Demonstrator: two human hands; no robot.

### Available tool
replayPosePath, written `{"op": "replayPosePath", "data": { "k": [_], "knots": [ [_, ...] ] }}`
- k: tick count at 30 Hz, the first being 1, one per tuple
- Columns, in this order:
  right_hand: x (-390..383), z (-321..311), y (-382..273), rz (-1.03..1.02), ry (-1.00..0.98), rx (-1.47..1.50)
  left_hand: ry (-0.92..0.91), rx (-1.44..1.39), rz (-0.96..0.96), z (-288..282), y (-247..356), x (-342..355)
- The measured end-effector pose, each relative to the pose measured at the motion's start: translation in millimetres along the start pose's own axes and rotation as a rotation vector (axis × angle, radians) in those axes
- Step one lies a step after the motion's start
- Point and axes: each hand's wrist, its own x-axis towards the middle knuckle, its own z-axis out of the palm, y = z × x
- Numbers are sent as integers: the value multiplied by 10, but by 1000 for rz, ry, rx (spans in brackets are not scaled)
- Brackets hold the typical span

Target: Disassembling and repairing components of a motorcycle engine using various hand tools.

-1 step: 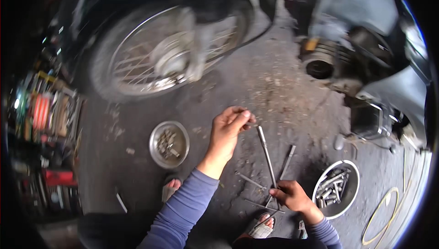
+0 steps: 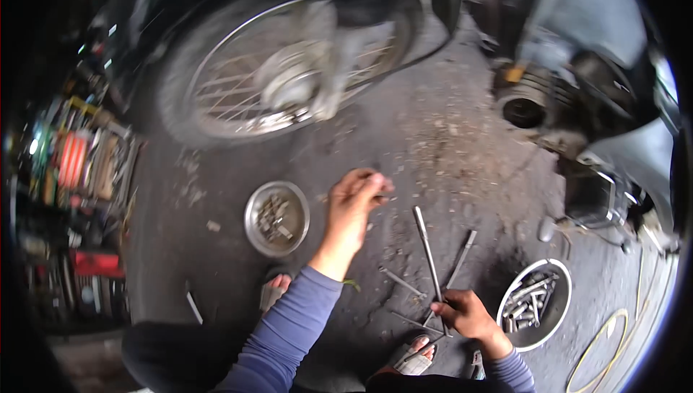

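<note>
My right hand (image 2: 467,313) is closed around a long T-handle wrench (image 2: 427,250), whose shaft leans up and slightly left. Part of its lower end is hidden by my fingers. My left hand (image 2: 354,202) hangs above the floor, left of the wrench tip and apart from it. Its thumb and fingers are curled together; whether something small is between them is too blurred to tell. On the floor beside my right hand lie a metal bar tool (image 2: 462,257) and a shorter thin rod (image 2: 401,282).
A steel bowl (image 2: 250,231) of small metal parts stands at left, a white-rimmed basin (image 2: 505,277) of sockets and tools at right. A motorcycle wheel (image 2: 177,104) is ahead, an engine (image 2: 523,90) far right. Tool shelves (image 2: 101,162) line the left; a yellowish hose (image 2: 595,350) lies right.
My left hand has drawn back from the wrench tip, leaving a wider gap. The wrench stays in my right hand. The whole view has shifted a little.
</note>
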Motion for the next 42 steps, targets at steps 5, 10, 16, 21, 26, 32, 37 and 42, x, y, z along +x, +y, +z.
{"op": "replayPosePath", "data": {
  "k": [5, 10, 16, 21, 26, 32, 37, 42],
  "knots": [
    [6, 212, 249, 72, -92, 19, 388, 586, -47, -2143, -334, -187],
    [84, 204, 105, 85, -146, 114, 910, 1776, 265, -3974, -407, -685],
    [97, -34, 21, 104, -97, 672, 688, 669, -465, -3396, -723, -440],
    [83, -114, -306, 16, -92, 632, 591, 256, -302, -2913, -736, -254],
    [48, -137, -257, -87, -27, 756, 573, 1347, 370, -2569, -728, -32],
    [-37, -100, -203, -59, -44, 759, 590, 1669, -66, -2457, -612, 227],
    [-130, -145, -242, -33, -32, 727, 558, 1734, 35, -2377, -635, 307],
    [-101, -208, -397, -19, 9, 493, 526, 1751, 171, -2582, -639, 300]
  ]
}}
